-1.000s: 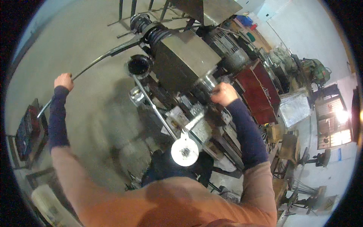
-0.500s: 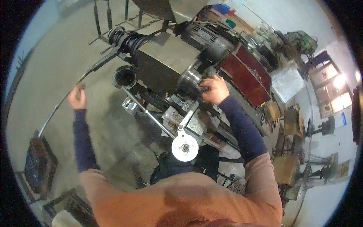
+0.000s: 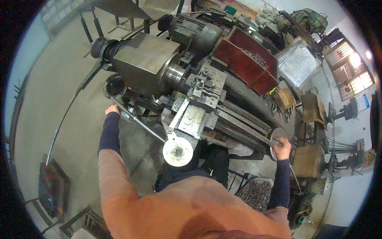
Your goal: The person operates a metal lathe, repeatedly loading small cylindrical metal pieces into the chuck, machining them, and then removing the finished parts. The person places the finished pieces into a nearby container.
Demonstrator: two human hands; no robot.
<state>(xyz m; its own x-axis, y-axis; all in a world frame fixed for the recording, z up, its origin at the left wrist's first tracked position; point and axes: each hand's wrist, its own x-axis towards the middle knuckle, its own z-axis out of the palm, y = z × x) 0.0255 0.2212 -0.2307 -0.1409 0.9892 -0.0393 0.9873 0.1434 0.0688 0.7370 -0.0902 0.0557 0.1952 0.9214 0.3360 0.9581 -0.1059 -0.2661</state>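
A lathe-like metal machine stands before me, its shiny round chuck [image 3: 175,74] beside a square tool post [image 3: 210,83] with bolts on top. Far to the right, my right hand [image 3: 282,148] is closed on the rim of a round metal handwheel [image 3: 276,139]. My left hand [image 3: 113,110] is closed just below a dark round cup-shaped part [image 3: 114,85], next to the upper end of a slanting metal rod [image 3: 143,125]; what its fingers hold is hidden. A pale round dial wheel [image 3: 178,151] sits at the near end of the cross slide [image 3: 193,120].
Behind the machine bed stands a red metal tray [image 3: 242,59] with metal bits inside. A long lever [image 3: 65,115] runs down the left toward a dark box [image 3: 51,187]. Small metal pieces fill a container [image 3: 256,193] by my right forearm. An electric motor [image 3: 195,34] sits at the back.
My right hand has left the chuck and moved right to the handwheel. My left hand has moved right, from the long lever to beside the slanting rod. The tool post now shows.
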